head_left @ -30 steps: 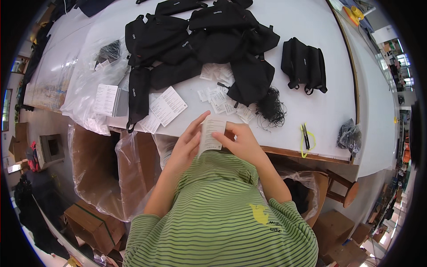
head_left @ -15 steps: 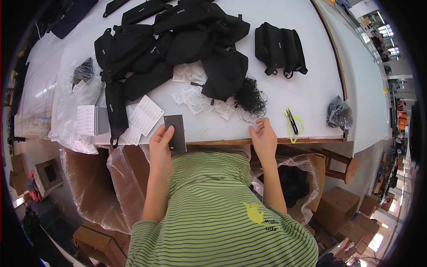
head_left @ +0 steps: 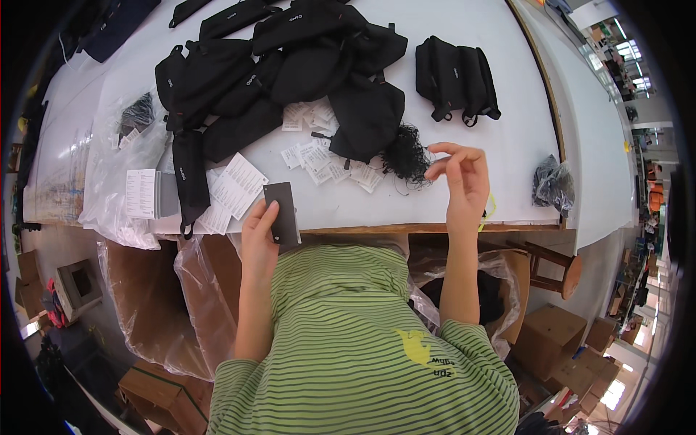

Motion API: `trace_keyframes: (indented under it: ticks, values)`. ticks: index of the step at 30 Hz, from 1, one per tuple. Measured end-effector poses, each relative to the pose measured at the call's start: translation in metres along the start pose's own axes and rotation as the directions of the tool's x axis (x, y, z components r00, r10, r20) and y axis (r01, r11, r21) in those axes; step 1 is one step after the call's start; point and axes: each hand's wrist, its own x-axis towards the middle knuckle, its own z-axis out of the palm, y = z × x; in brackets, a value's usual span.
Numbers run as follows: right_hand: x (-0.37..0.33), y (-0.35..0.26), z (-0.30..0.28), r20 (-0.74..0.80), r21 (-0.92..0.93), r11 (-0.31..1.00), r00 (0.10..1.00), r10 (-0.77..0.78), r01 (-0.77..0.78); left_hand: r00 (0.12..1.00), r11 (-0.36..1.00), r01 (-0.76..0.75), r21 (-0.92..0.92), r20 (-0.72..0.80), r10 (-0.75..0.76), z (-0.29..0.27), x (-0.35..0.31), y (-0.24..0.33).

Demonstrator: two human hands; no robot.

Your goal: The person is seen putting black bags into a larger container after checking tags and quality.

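Observation:
My left hand point(head_left: 259, 230) pinches a dark grey hang tag point(head_left: 283, 214) with a hole near its top, just over the table's front edge. My right hand point(head_left: 464, 177) is raised beside a tangled bundle of black strings point(head_left: 408, 156). Its thumb and index finger are apart, with no string clearly seen between them. White printed labels point(head_left: 319, 161) lie scattered to the left of the strings. Black fabric pouches point(head_left: 304, 69) are heaped behind them. Some white printed cards point(head_left: 238, 186) rest left of the hang tag, by a slim black pouch point(head_left: 190, 174).
Two black pouches point(head_left: 457, 80) stand together at the back right. Yellow-handled snips point(head_left: 489, 209) are partly hidden behind my right wrist. A dark plastic-wrapped packet point(head_left: 553, 185) lies by the right edge. Clear plastic point(head_left: 109, 196) covers the left side. Lined cartons point(head_left: 145, 297) stand below the table.
My right hand has moved up and to the right, toward the side of the string bundle, and now covers part of the snips. My left hand has barely shifted with the hang tag.

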Motion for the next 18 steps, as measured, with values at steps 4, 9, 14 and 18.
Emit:
trace_keyframes:
  ticks: [4,9,14,18]
  values:
    - [0.026,-0.020,0.017,0.043,0.326,0.945,0.999,0.007,-0.021,0.997,1.000,0.008,-0.022,0.081,-0.006,0.001,0.000,0.001]
    - [0.011,-0.032,0.042,0.161,0.288,0.945,0.981,0.110,-0.153,0.986,0.989,-0.099,0.109,0.147,0.082,0.019,-0.011,0.013]
    - [-0.024,-0.024,0.078,0.387,0.268,0.891,0.888,0.248,-0.365,0.984,0.970,-0.100,0.219,0.166,0.064,0.037,-0.025,0.016]
    - [-0.042,-0.005,0.084,0.457,0.155,0.918,0.851,0.260,-0.364,0.963,0.845,-0.220,0.487,0.247,0.109,0.048,-0.033,0.020]
